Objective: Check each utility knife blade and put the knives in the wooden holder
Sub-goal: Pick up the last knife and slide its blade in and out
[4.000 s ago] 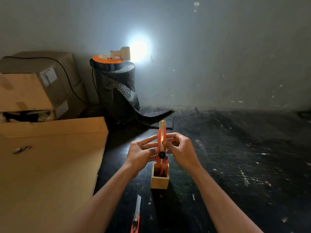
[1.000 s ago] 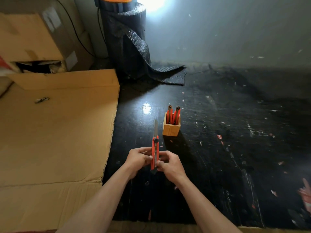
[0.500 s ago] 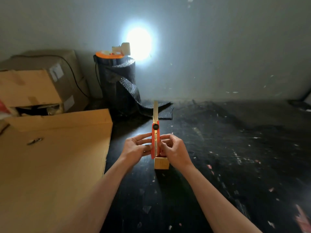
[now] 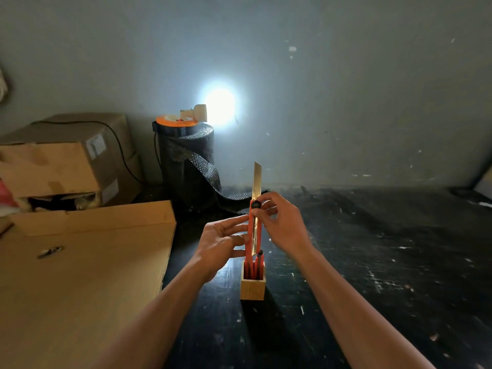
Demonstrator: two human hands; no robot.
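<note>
I hold an orange utility knife [image 4: 252,235] upright over the wooden holder [image 4: 253,286], its long blade [image 4: 257,179] fully extended and pointing up. My right hand [image 4: 283,227] pinches the knife near its black slider knob [image 4: 255,204]. My left hand [image 4: 223,241] steadies the orange handle from the left with its fingers spread along it. The small square holder stands on the black table [image 4: 372,262] and has other orange knives [image 4: 258,265] standing in it. The held knife's lower end reaches down to the holder's opening.
A flat cardboard sheet [image 4: 80,275] covers the table's left part, with a small metal piece [image 4: 50,251] lying on it. Stacked cardboard boxes [image 4: 61,161] stand at the back left. A dark bubble-wrap roll [image 4: 186,166] with a bright lamp [image 4: 197,113] on top stands by the wall.
My right hand has slid up the handle to the slider knob. The knife has dropped lower toward the holder. Four seconds ago a different knife was being set in, and one lay on the table.
</note>
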